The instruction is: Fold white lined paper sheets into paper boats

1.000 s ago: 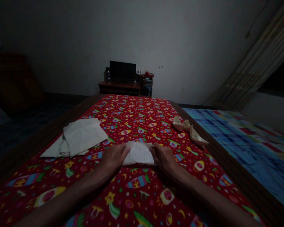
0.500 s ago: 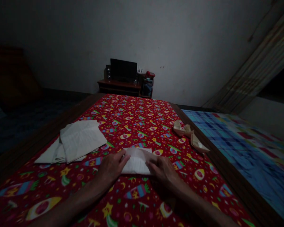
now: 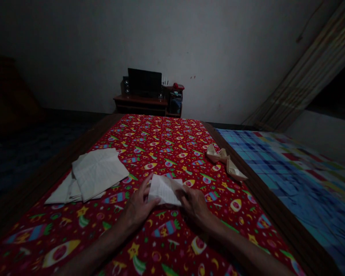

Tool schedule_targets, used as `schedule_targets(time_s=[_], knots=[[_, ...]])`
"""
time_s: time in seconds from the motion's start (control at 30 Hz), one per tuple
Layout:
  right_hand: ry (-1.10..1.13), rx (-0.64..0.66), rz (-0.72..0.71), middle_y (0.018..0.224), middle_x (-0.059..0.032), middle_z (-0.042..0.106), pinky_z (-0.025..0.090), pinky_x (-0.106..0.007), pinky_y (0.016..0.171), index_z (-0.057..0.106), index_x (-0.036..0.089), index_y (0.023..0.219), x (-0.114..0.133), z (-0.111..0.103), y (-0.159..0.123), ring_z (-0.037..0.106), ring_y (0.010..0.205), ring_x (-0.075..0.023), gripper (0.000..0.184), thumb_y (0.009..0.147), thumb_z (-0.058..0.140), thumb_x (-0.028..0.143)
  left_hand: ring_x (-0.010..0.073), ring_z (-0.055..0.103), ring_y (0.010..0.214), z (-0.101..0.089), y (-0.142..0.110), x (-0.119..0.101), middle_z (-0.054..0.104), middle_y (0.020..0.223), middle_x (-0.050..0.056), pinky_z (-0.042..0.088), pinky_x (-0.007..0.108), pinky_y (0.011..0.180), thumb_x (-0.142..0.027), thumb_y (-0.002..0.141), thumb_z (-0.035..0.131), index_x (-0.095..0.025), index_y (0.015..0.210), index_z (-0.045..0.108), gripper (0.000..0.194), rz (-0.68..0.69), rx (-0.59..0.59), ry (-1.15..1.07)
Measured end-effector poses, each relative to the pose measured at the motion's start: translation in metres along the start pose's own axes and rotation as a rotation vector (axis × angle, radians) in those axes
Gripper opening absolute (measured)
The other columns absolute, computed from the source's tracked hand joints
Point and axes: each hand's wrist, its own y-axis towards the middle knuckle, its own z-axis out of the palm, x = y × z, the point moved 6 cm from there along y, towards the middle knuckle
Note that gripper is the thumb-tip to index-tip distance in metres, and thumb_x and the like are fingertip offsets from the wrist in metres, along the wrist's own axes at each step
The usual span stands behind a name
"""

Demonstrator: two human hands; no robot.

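Observation:
A folded sheet of lined white paper point(image 3: 164, 189) lies tilted on the red patterned cloth point(image 3: 166, 149) in front of me. My left hand point(image 3: 137, 207) grips its left edge, thumb and fingers pinched round it. My right hand point(image 3: 196, 205) pinches its right side, fingers curled. Both hands rest on the cloth, with the paper between them. The room is dim.
A loose stack of white paper sheets point(image 3: 92, 174) lies at the left. Folded beige paper pieces point(image 3: 225, 161) sit near the cloth's right edge. A blue checked mattress point(image 3: 287, 168) is to the right. A cabinet with a dark screen point(image 3: 145, 90) stands at the far wall.
The folded paper has been lifted at its near edge and turned, so it now stands tilted between my hands. Both hands have shifted slightly toward me with it.

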Motion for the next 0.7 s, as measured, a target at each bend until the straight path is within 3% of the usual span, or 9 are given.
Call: schedule_targets(time_s=[0.13, 0.4, 0.57, 0.7], knots=[[-0.090, 0.007, -0.011, 0.057, 0.0001, 0.057, 0.024, -0.021, 0.049, 0.059, 0.018, 0.077, 0.001, 0.002, -0.001, 0.048, 0.049, -0.0110, 0.020, 0.085, 0.041, 0.022, 0.0208, 0.065, 0.094, 0.002, 0.001, 0.002, 0.069, 0.106, 0.009, 0.048, 0.032, 0.083, -0.022, 0.073, 0.054, -0.010, 0.145, 0.014, 0.082, -0.064, 0.053, 0.059], [-0.186, -0.063, 0.000, 0.057, 0.0002, 0.058, 0.021, -0.023, 0.049, 0.057, 0.017, 0.077, 0.002, -0.006, 0.002, 0.049, 0.048, -0.0102, 0.029, 0.091, 0.042, 0.037, 0.0233, 0.066, 0.085, -0.003, -0.003, 0.005, 0.072, 0.088, 0.002, 0.045, 0.029, 0.071, -0.027, 0.079, 0.056, -0.021, 0.146, 0.012, 0.081, -0.130, 0.017, 0.505], [-0.263, -0.044, 0.039, 0.056, -0.0010, 0.059, 0.020, -0.022, 0.049, 0.058, 0.017, 0.072, 0.006, -0.012, 0.005, 0.049, 0.047, -0.0103, 0.030, 0.091, 0.043, 0.034, 0.0246, 0.065, 0.081, -0.003, -0.008, 0.002, 0.070, 0.083, 0.004, 0.043, 0.030, 0.069, -0.034, 0.082, 0.056, -0.020, 0.145, 0.017, 0.076, -0.006, -0.013, 0.785], [-0.294, -0.054, 0.026, 0.055, -0.0016, 0.059, 0.020, -0.022, 0.050, 0.059, 0.016, 0.070, 0.004, -0.012, 0.007, 0.049, 0.046, -0.0106, 0.032, 0.090, 0.044, 0.036, 0.0238, 0.062, 0.091, -0.002, -0.015, -0.001, 0.068, 0.101, 0.007, 0.041, 0.036, 0.082, -0.035, 0.088, 0.050, -0.024, 0.131, 0.045, 0.045, 0.199, -0.029, 0.896]])
